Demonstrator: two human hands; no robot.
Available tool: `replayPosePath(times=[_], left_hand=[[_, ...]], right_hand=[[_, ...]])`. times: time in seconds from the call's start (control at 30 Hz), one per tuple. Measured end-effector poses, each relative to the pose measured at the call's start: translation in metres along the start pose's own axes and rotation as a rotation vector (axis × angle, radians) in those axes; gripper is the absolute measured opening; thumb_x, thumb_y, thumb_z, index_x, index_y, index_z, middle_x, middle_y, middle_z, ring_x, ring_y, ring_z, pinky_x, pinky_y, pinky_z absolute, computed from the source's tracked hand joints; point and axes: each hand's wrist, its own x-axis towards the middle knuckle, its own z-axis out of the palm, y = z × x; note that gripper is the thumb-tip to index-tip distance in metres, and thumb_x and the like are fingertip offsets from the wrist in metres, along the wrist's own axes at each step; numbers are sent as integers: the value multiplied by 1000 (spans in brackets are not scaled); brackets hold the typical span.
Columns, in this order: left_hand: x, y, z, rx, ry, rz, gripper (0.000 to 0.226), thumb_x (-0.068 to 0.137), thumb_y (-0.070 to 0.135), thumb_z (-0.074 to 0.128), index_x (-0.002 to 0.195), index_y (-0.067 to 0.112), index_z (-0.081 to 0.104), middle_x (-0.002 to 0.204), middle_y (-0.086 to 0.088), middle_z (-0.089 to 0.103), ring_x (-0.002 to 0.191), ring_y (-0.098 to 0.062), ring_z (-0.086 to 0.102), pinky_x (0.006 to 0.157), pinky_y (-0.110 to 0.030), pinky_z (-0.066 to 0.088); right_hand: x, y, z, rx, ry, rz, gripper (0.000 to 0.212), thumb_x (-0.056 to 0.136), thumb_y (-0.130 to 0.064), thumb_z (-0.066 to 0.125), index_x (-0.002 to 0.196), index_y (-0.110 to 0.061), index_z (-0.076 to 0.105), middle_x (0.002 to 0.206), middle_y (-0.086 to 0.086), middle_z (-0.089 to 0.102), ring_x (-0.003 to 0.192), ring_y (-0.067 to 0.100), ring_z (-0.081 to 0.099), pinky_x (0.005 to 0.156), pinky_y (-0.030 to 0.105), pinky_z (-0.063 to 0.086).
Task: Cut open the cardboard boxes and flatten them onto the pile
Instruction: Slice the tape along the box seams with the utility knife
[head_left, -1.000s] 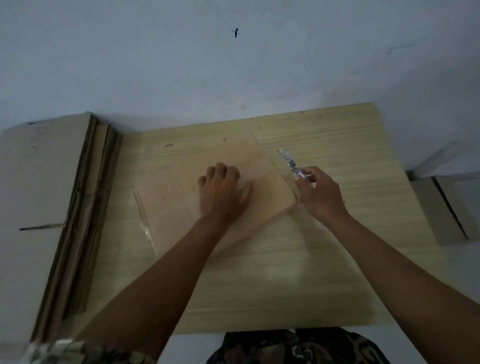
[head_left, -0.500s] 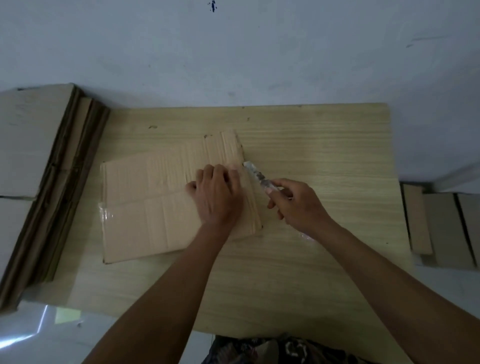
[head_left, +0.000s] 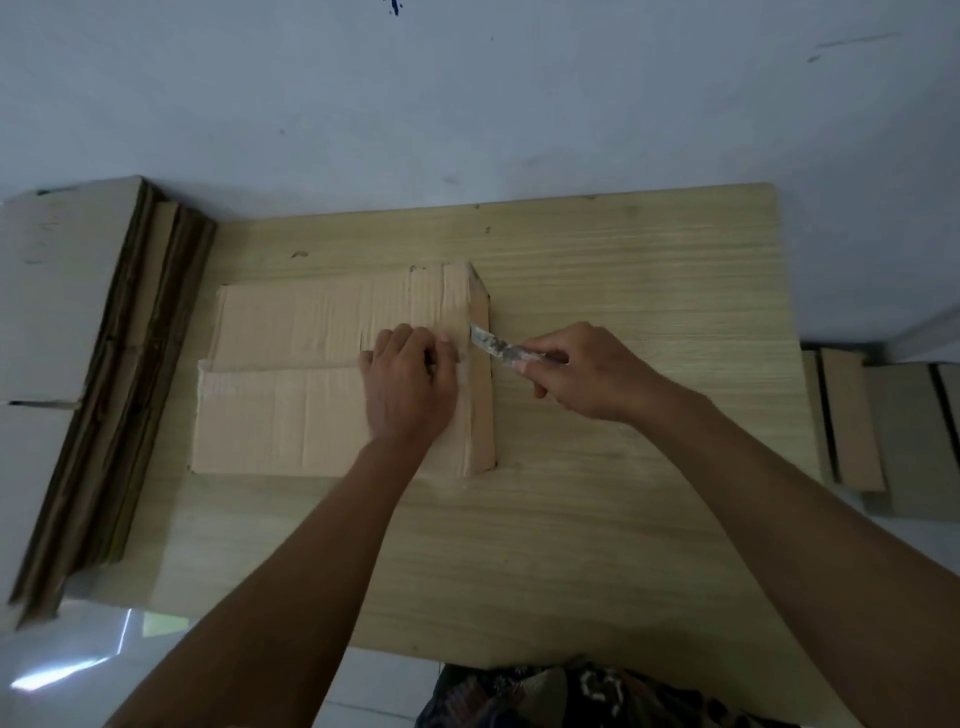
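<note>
A pale wall (head_left: 467, 104) fills the upper half of the view, and a wooden table (head_left: 597, 519) butts against it. Left of the table, a pile of flattened cardboard (head_left: 104, 364) lies stacked with its layered edges toward the table; its left side runs out of view. Right of the table, lower down, more flat cardboard pieces (head_left: 852, 421) lie partly cut off by the edge of the view.

On the table, left of its middle, sits the cardboard box (head_left: 291, 374), closed, with its top flaps meeting along a seam that runs left to right. Its right end face is a narrow strip seen at a steep angle.

Both forearms reach in from the bottom of the view, over the table's near edge. The left hand (head_left: 410, 384) lies palm down on the right part of the box top, fingers bent and pressed to the cardboard; it seems to steady the box rather than grip it, though the fingertips are blurred. The right hand (head_left: 582, 374), just right of the box, has its fingers curled round the handle of a knife (head_left: 496, 347). The blade points left, its tip touching the box's upper right edge beside the left hand's fingers. The handle is mostly hidden inside the fist.
</note>
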Motion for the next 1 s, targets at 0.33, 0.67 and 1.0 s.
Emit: replayPosePath(times=[0.33,0.67,1.0], left_hand=[[5,-5,0,-36,-5,82,30,97,31,47,71,17,52,74,5,45,75,-21,45,73,-37,31],[10,-3,3,-68,-5,116,25,92,31,51,70,20,50,74,8,41,73,-22,46,72,-36,32],[14,-3,0,-102,11,110,22,90,27,53,70,20,49,71,4,46,72,-19,42,71,-39,36]], right_hand=[[7,-9,-1,6,-94,19,28,100,-37,59,124,-28,71,78,-5,71,48,-7,54,58,22,41],[5,-3,13,-34,-107,17,24,100,-39,59,114,-28,75,76,-5,71,56,-1,57,60,25,44],[-3,-13,12,-110,-273,4,22,100,-39,58,87,-30,73,73,-6,67,58,3,54,60,24,42]])
